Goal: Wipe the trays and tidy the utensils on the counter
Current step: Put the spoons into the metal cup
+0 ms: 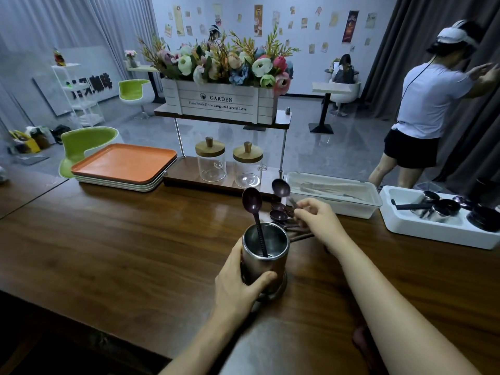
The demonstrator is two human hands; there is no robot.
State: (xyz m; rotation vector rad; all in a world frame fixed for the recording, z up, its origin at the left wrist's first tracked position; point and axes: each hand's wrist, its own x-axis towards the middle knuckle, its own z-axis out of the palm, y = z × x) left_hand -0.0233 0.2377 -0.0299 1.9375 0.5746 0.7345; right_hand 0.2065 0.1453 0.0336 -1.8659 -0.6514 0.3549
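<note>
A steel cup (pixel 265 255) holding one dark spoon (pixel 253 204) is gripped by the left hand (pixel 235 288). Behind the cup, a second spoon (pixel 280 187) is pinched by the right hand (pixel 316 220).

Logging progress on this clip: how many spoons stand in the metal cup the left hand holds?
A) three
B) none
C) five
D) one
D: only one dark spoon stands in the metal cup gripped by the left hand; the right hand pinches a second spoon outside it.
</note>
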